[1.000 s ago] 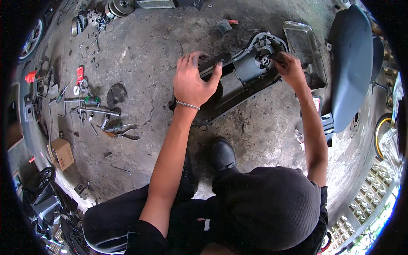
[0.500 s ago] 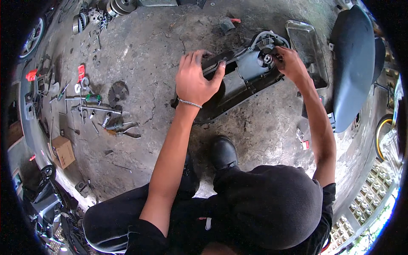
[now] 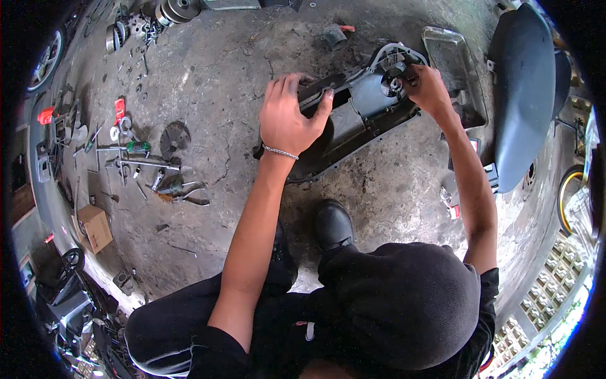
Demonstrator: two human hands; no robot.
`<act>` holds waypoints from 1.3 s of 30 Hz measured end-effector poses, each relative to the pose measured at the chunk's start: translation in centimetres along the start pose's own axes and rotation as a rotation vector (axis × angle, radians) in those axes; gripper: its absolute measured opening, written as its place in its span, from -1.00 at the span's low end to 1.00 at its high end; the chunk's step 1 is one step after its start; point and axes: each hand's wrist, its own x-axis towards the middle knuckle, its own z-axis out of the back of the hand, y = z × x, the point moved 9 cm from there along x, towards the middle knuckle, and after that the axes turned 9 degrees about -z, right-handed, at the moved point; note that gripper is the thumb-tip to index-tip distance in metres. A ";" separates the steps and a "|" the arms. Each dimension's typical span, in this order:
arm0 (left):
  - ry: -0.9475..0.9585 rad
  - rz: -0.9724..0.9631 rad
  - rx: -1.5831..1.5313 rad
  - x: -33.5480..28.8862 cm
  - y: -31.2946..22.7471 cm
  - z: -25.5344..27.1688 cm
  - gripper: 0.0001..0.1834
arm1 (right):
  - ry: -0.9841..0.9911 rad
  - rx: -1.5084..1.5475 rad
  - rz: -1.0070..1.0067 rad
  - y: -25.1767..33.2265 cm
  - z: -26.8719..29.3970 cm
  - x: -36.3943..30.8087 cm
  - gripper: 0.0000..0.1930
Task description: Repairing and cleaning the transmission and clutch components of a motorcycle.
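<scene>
A long scooter crankcase cover (image 3: 377,96), dark with a grey metal part, lies slanted on the floor in front of me. My left hand (image 3: 289,117) grips its far rim near the left end, the fingers over the edge and the thumb across the top. At the right end, my right hand (image 3: 430,92) is closed at a small round metal shaft (image 3: 396,84) set in a dark round recess. Its bent fingertips are pressed in there, and what they pinch is hidden.
A shallow metal tray (image 3: 470,76) lies beyond my right hand, next to a long black seat (image 3: 522,101). To my left are pliers (image 3: 189,192), a green-handled screwdriver (image 3: 137,146), a dark disc (image 3: 175,140) and a cardboard box (image 3: 95,228). A grey cup (image 3: 334,36) stands behind.
My right hand has shifted slightly at the round shaft, its fingers still bent there. My left hand stays on the rim, and the cover keeps its place on the floor.
</scene>
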 end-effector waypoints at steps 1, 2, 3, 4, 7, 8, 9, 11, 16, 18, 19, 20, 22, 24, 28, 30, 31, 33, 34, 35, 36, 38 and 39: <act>0.007 0.010 -0.006 0.0 0.0 -0.1 -0.69 | 0.006 -0.002 -0.026 -0.7 0.0 0.2 -0.88; 0.015 0.019 -0.011 0.0 -0.1 -0.2 -0.69 | 0.013 -0.003 -0.052 -1.4 -0.1 0.5 -0.87; 0.022 0.030 -0.017 -0.1 -0.1 -0.2 -0.69 | 0.020 -0.005 -0.077 -2.0 -0.2 0.7 -0.86; 0.030 0.040 -0.022 -0.1 -0.1 -0.4 -0.69 | 0.027 -0.006 -0.104 -2.5 -0.3 0.8 -0.85; 0.024 0.016 -0.010 -0.1 0.0 -0.2 -0.70 | 0.012 -0.017 -0.113 -2.1 -0.3 0.7 -0.84; 0.020 0.002 -0.004 -0.1 0.0 -0.2 -0.70 | 0.002 -0.023 -0.118 -1.9 -0.3 0.7 -0.84; 0.016 -0.012 0.002 0.0 -0.1 -0.1 -0.70 | -0.007 -0.030 -0.123 -1.9 -0.2 0.6 -0.83; 0.012 -0.010 -0.012 0.0 -0.1 -0.2 -0.70 | -0.013 -0.042 -0.151 -2.2 -0.1 0.4 -0.83; 0.004 -0.006 -0.045 -0.1 0.0 -0.4 -0.69 | -0.028 -0.062 -0.247 -3.0 0.0 -0.1 -0.80; 0.005 -0.013 -0.039 -0.2 0.2 -0.3 -0.64 | -0.030 -0.037 -0.277 -3.0 0.0 -0.1 -0.79; 0.005 -0.017 -0.036 -0.2 0.3 -0.3 -0.62 | -0.031 -0.024 -0.292 -3.1 0.0 -0.1 -0.79; 0.005 -0.020 -0.039 -0.2 0.2 -0.3 -0.62 | -0.034 -0.025 -0.294 -3.3 0.1 -0.1 -0.79; 0.003 -0.034 -0.039 -0.1 0.2 -0.2 -0.62 | -0.034 0.009 -0.301 -4.0 0.0 0.0 -0.79; 0.001 -0.048 -0.038 -0.2 0.1 -0.1 -0.62 | -0.033 0.044 -0.307 -4.9 -0.5 0.2 -0.79; 0.010 -0.022 -0.040 0.1 -0.4 -0.5 -0.63 | -0.013 0.185 -0.441 -9.7 -1.6 0.0 -0.79; 0.017 -0.012 -0.035 0.0 -0.4 -0.5 -0.63 | -0.002 0.238 -0.486 -10.1 -1.8 -0.3 -0.79; 0.016 -0.010 -0.031 -0.1 -0.3 -0.5 -0.64 | 0.014 0.230 -0.505 -9.3 -2.0 -0.7 -0.80; 0.013 -0.016 -0.027 -0.2 0.1 0.0 -0.64 | 0.034 0.217 -0.544 -6.3 -1.7 -1.6 -0.82; 0.012 -0.018 -0.025 -0.3 0.4 0.3 -0.64 | 0.044 0.210 -0.564 -5.7 -1.9 -1.9 -0.83; 0.010 -0.022 -0.032 -0.2 0.2 0.2 -0.64 | 0.037 0.207 -0.566 -6.5 -2.0 -2.0 -0.83; 0.001 -0.027 -0.038 0.0 -0.3 -0.3 -0.64 | -0.005 0.320 -0.567 -8.6 -2.3 -2.1 -0.82; -0.010 -0.041 -0.039 0.4 -0.8 -0.7 -0.65 | -0.086 0.562 -0.557 -12.7 -3.7 -2.3 -0.79; -0.006 -0.045 -0.029 0.2 -0.6 -0.7 -0.65 | -0.117 0.692 -0.552 -13.4 -4.5 -2.5 -0.78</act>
